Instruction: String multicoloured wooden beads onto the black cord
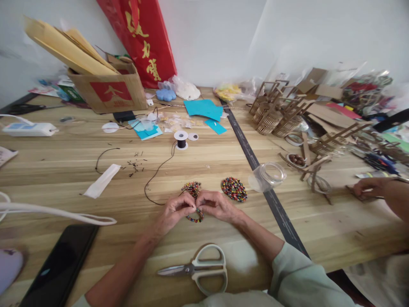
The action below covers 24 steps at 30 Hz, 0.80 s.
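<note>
From the head camera, taking the hands as the clock's centre and twelve as the far wall, the left hand and right hand meet with fingertips pinched closed on a beaded strand. Its multicoloured loop hangs at six o'clock from the fingertips, just above or on the wooden table (which of the two, I cannot tell). More beads sit bunched at twelve, just beyond the fingers.

Between two and three o'clock, near the right hand, lies a pile of loose beads; farther out that way, a clear container stands by a black strip. Toward half past eleven is a spool, its black cord curving round by ten o'clock to the left hand.

Scissors lie at six, blades pointing left. A phone is at eight, a white packet between nine and ten, and black snippets at ten. Blue sheets lie at twelve, well apart. At three, another person's hand rests near the table's right side.
</note>
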Motion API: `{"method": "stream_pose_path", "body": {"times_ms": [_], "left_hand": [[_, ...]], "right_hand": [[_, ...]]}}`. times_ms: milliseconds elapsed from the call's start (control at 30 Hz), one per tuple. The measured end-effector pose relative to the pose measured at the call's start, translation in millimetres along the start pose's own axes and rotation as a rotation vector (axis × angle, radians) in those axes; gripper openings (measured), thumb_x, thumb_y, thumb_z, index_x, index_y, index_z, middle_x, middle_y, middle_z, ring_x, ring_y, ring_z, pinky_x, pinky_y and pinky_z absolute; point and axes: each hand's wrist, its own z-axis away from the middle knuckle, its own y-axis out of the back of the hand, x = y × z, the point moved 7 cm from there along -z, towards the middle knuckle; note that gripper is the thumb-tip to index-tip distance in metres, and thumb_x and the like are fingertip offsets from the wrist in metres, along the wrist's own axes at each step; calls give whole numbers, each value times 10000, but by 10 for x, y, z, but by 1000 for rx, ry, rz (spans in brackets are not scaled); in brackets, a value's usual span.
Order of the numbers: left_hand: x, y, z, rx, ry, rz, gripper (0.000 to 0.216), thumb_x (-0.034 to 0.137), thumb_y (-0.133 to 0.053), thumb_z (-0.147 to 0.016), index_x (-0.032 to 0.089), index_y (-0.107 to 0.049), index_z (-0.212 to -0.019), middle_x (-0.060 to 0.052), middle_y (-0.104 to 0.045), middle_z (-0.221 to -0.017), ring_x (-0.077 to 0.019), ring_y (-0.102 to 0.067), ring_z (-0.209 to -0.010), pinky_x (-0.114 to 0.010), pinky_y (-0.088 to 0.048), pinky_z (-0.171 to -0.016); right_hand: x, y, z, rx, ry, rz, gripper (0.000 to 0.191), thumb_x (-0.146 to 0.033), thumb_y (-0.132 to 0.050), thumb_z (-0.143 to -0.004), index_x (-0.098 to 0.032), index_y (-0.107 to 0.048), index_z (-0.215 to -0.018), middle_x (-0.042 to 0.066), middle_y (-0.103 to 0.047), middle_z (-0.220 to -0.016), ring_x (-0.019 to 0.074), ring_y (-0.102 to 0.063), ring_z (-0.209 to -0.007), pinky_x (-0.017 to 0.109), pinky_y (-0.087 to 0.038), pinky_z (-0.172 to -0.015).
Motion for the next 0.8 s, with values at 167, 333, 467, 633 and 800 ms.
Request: {"method": "stream_pose_path", "body": {"times_ms": [167, 333, 467, 633, 800], "left_hand": [[28, -4, 8, -1, -48, -54, 262, 389, -711, -804, 156, -651, -699, -23, -586, -744, -163, -535, -742, -274, -417, -725], [35, 10, 25, 50, -147, -177, 190, 327, -687, -836, 164, -677, -738, -37, -624, -780, -173, -573, -767, -284, -433, -742], [52, 35, 37, 117, -184, -239, 150, 285, -680, -842, 173, -677, -742, -35, -643, -777, -170, -589, -754, -283, -443, -736], [32, 47, 34, 127, -129, -288, 160, 293, -650, -860, 177, -666, -750, -39, -642, -778, -177, -593, -763, -287, -448, -729], [35, 33, 22, 103, -90, -254, 184, 335, -664, -843, 181, -661, -742, -42, -625, -787, -187, -582, -780, -299, -445, -737]], "right_hand": [[47, -10, -4, 14, -3, -49, 254, -359, -614, -912, -128, -639, -808, 24, -568, -779, 122, -521, -699, 232, -424, -653], [135, -6, 1, 22, -28, -88, 269, -383, -631, -897, -123, -656, -834, 26, -579, -778, 125, -522, -694, 230, -417, -632], [146, 0, 6, 4, -22, -147, 327, -448, -639, -885, -123, -660, -858, 37, -599, -797, 143, -552, -744, 255, -444, -684], [118, 6, 7, -6, -10, -105, 337, -456, -624, -899, -125, -668, -855, 31, -594, -791, 140, -546, -738, 250, -433, -684], [134, -3, 10, -19, -2, -45, 333, -446, -608, -914, -124, -667, -857, 31, -599, -782, 138, -538, -722, 245, -425, -665]]}}
